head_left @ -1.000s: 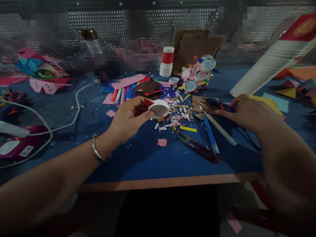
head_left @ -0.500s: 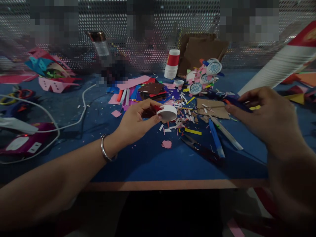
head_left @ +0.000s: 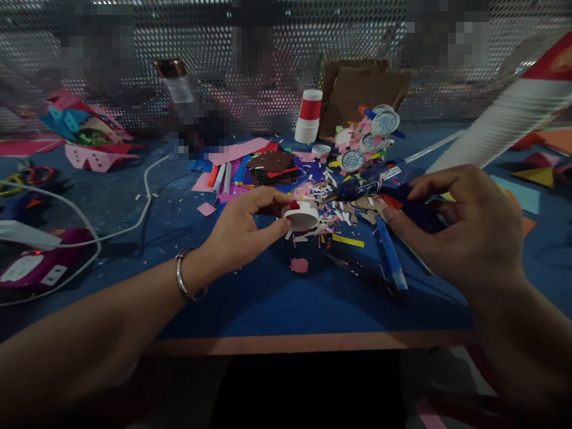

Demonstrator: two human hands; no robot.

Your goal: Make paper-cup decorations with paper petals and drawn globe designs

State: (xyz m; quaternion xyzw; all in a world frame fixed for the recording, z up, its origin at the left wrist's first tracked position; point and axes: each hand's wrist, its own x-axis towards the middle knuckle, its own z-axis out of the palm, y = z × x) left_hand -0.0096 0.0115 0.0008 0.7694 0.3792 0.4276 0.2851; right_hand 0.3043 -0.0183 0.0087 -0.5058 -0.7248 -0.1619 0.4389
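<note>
My left hand (head_left: 243, 229) pinches a small white round paper cup base (head_left: 304, 219) between thumb and fingers, with a bit of red on its upper side. My right hand (head_left: 465, 229) is wrapped round the handle of a dark blue hot glue gun (head_left: 394, 176), its nozzle pointing left towards the cup base but apart from it. A clear glue stick (head_left: 433, 146) pokes out of the gun's back, and a small red light glows on its body. Below the gun lies a blue cutter knife (head_left: 391, 253). Dark snips (head_left: 357, 269) rest near it.
Paper scraps (head_left: 339, 217) litter the middle of the blue table (head_left: 250, 310). Behind them stand paper cups (head_left: 308, 116), cardboard (head_left: 361, 101) and a pink paper craft with round discs (head_left: 352, 161). A long cup stack (head_left: 504, 113) leans at right; a purple power strip (head_left: 49, 262) with white cable lies left.
My right hand has brought the glue gun leftward and turned it, so its body and nozzle now show over the scraps. The cup base in my left hand has dipped slightly.
</note>
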